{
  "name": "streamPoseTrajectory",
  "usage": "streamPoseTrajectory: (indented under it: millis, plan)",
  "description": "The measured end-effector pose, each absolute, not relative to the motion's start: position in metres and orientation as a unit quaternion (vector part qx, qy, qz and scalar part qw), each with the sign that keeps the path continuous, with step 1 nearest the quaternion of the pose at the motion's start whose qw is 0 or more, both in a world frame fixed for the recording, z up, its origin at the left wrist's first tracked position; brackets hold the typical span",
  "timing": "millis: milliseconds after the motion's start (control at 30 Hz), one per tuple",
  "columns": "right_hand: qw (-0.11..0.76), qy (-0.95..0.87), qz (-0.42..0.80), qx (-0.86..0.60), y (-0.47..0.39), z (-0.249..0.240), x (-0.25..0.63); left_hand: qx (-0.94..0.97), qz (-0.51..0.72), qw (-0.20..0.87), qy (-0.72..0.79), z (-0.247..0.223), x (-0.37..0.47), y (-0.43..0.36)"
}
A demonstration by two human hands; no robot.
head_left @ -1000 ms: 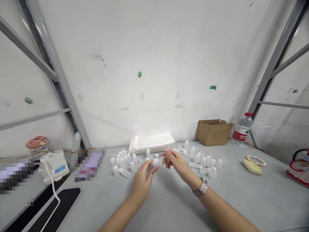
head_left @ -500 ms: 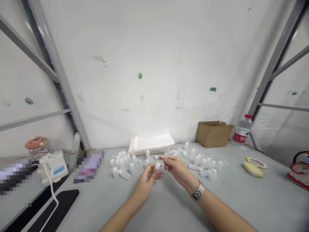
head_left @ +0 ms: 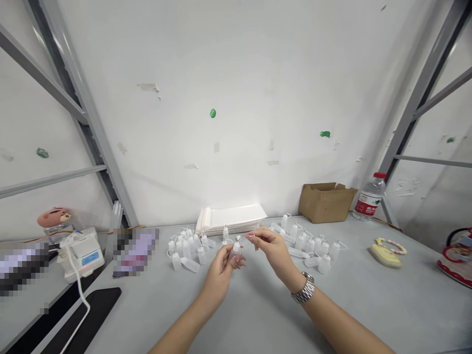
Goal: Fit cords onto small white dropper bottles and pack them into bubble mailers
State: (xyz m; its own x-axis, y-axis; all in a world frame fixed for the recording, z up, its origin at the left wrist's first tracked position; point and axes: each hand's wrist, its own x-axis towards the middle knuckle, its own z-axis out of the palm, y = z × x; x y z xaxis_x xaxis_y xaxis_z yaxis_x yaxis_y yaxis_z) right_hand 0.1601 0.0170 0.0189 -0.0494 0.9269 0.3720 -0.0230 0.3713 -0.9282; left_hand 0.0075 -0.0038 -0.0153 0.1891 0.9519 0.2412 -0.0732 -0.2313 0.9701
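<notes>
- The left hand (head_left: pixel 217 270) has its grip closed around a small translucent bottle (head_left: pixel 235 250), held near the middle of the bench (head_left: pixel 258 305) with its white top facing up.
- The right hand (head_left: pixel 272 246) has its grip pinched together just right of that bottle's top; whether a thin strap or cap sits between the fingertips is too small to tell.
- A metal watch (head_left: pixel 305 287) circles the right wrist.
- To the left, a cluster of similar bottles (head_left: pixel 186 248) stands close together, with a few lying down at its edges.
- To the right, a looser group of bottles (head_left: pixel 309 246) stands and lies beyond the right hand and forearm, partly hidden by them.
- Directly behind the held bottle, one upright bottle (head_left: pixel 225 233) stands in front of a stack of white sheets (head_left: pixel 234 217), which occupies the bench by the wall (head_left: pixel 236 98).
- An open cardboard box (head_left: pixel 326 204) sits behind the right group, with a red-capped water bottle (head_left: pixel 368 199) beside it.
- Farther right are a yellow pouch-like item (head_left: pixel 385 255) with a beaded loop (head_left: pixel 393 243) and a red item (head_left: pixel 459 258) at the edge.
- On the left lie a purple blurred item (head_left: pixel 138 250), a black slab (head_left: pixel 99 305), and a white device (head_left: pixel 84 255) with a cable (head_left: pixel 81 290).
</notes>
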Motion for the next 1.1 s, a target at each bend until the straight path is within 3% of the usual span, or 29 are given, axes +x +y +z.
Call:
streamPoseTrajectory:
  millis: [600,833,1100]
  plan:
    - [0.575,-0.591,0.401,-0.4,0.022,0.014,0.162,0.601,0.519,0.458,0.4,-0.015,0.005,-0.008]
    - [0.565,-0.655,0.277,-0.419,0.021,0.011,0.162,0.647,0.517,0.329,0.453,-0.01,0.003,-0.012]
    - [0.534,-0.712,0.195,-0.411,0.018,0.006,0.159,0.642,0.526,0.335,0.445,-0.015,0.001,-0.007]
